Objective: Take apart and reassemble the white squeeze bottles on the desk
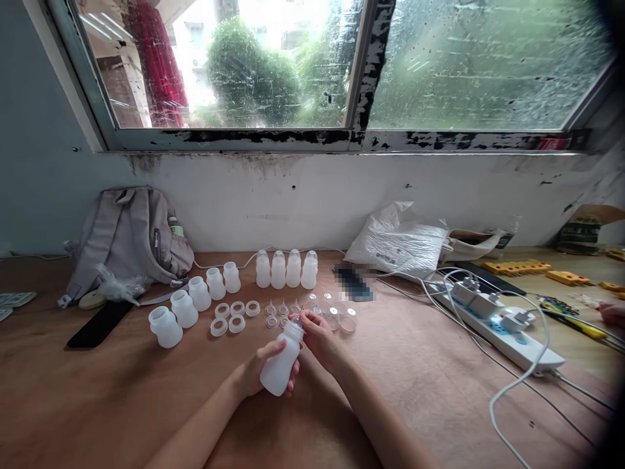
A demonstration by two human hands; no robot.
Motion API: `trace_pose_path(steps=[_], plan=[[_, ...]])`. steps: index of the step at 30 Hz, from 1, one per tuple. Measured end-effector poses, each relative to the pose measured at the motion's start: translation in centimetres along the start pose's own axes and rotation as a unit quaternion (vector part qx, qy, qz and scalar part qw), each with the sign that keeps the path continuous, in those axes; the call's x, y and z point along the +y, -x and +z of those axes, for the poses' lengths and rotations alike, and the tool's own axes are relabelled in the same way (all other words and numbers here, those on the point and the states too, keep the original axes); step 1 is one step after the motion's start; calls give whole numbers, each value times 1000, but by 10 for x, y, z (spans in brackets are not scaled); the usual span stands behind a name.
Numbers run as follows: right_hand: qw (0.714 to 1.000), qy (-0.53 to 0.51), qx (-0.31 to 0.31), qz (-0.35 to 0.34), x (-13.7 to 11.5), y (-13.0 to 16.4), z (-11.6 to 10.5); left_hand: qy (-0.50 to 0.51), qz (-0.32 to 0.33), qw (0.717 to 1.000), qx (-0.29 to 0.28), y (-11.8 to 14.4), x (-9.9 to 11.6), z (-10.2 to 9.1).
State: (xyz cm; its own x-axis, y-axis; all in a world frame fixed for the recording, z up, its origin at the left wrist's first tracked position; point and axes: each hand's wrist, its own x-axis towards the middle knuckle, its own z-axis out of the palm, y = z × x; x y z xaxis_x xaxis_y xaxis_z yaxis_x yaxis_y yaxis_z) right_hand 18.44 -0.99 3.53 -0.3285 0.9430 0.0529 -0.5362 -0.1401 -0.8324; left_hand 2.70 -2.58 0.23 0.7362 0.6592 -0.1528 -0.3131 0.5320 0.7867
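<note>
My left hand (254,372) is wrapped around the body of a translucent white baby bottle (280,370), tilted with its top up and to the right. At the top of the bottle, my right hand (319,337) pinches the clear nipple (296,320), partly hidden by my fingers. Just beyond my hands lie several loose nipples (271,308) and several clear domed caps (347,323). Left of these are several white collar rings (219,326). A slanting row of open bottles (166,327) stands farther left, and several capped bottles (278,270) stand upright at the back.
A grey backpack (129,238) and a black phone-like slab (100,324) are at the left. Behind on the right are a silver bag (398,241) and a blurred dark item (354,284). A power strip (498,329) with looping cables lies right. Another person's hand (611,312) shows at the right edge.
</note>
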Motion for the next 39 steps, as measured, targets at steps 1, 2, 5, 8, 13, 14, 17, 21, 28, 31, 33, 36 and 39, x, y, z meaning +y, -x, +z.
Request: trace_pose_path(steps=[1,2,5,8,13,14,17,21,28,31,33,36,39], plan=[[1000,5,-3,-4,0,0,0,-8,3,1000,5,0,1,0],[1000,9,-5,-7,0,0,0,-16,6,1000,8,0,1,0],[1000,13,-1,-8,-1,-1,-3,-30,15,999,9,1,3,1],[1000,17,22,-15,0,-2,-6,-32,12,999,8,1,2,1],[998,30,47,-36,4,-4,-12,-46,12,998,31,1,1,3],[997,25,55,-45,5,-5,-14,-54,11,998,40,1,1,4],[994,15,80,-70,6,-8,-18,-96,9,993,72,2,4,9],[989,24,110,-91,7,-11,-22,-173,141,966,134,3,9,17],[987,56,131,-74,11,-11,-22,-389,267,849,236,12,54,4],[986,86,129,-57,14,-10,-20,-552,240,740,300,12,93,-9],[984,118,122,-55,16,-10,-19,-615,214,697,300,10,120,-16],[972,210,89,-62,21,-10,-17,-693,186,628,303,4,154,-24],[931,351,36,-94,26,-8,-13,-765,121,542,325,-6,178,-29]])
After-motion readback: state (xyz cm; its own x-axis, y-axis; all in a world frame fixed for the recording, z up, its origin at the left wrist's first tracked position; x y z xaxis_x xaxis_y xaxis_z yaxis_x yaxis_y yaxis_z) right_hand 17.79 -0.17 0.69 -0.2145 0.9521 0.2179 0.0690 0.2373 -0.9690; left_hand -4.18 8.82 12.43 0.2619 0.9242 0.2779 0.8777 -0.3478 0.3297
